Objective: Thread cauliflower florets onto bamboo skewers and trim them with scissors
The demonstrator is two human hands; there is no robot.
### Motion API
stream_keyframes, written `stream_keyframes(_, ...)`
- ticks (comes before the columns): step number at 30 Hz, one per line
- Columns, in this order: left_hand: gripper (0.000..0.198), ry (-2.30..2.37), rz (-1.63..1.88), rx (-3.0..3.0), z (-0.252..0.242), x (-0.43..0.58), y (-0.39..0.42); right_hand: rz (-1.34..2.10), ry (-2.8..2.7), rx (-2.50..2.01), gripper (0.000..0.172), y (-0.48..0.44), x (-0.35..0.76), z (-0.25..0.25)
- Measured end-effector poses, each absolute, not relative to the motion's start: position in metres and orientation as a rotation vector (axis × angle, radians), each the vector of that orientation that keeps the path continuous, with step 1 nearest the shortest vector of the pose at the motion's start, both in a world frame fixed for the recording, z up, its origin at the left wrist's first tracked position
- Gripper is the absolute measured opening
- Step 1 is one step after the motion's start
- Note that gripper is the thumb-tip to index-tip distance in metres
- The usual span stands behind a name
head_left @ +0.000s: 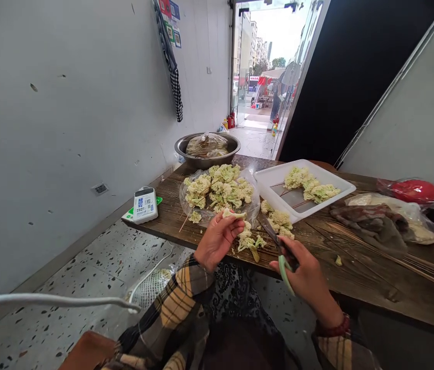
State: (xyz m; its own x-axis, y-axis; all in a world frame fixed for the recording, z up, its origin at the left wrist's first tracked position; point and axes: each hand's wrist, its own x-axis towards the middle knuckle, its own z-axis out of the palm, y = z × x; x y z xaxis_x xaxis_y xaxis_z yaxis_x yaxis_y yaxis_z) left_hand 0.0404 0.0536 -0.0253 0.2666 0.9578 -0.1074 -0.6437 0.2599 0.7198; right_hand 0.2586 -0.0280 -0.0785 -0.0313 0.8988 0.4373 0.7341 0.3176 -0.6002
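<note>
a: what's in our grips?
b: our left hand (220, 239) pinches a floret (235, 215) between thumb and fingertips. our right hand (304, 272) is wrapped round the handles of the scissors (272, 232); we can't tell if the blades are parted.
a: and the rest of the cauliflower?
b: main heap (224, 186) is just beyond the left fingertips, on a clear plastic bag (254, 194). a stemmed piece (254, 248) lies just right of the left grip, near the table (355, 280) edge. loose pieces (280, 220) lie beyond the right grip, beside the white tray (332, 178).
a: how do we expect a floret to handle?
b: light. stem stiff, should take a firm pinch. curd looks brittle, likely crumbles if we squeeze. cut faces could be damp and a bit slick; can't see that from here.
a: best hold?
b: by the stem, thumb one side, fingers the other, crown left free. no load on the curd. fingertips out of the blade line. scissors are rigid and probably heavier: hold by the handle loops, never the blades.
</note>
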Motion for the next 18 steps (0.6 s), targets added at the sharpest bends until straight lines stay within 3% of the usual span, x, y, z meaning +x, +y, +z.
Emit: stream_keyframes(18,0.028,0.608,1.144,0.586,-0.035,0.051,0.036,0.471,-1.799,-1.461,0.053,-0.023,0.228,-0.071)
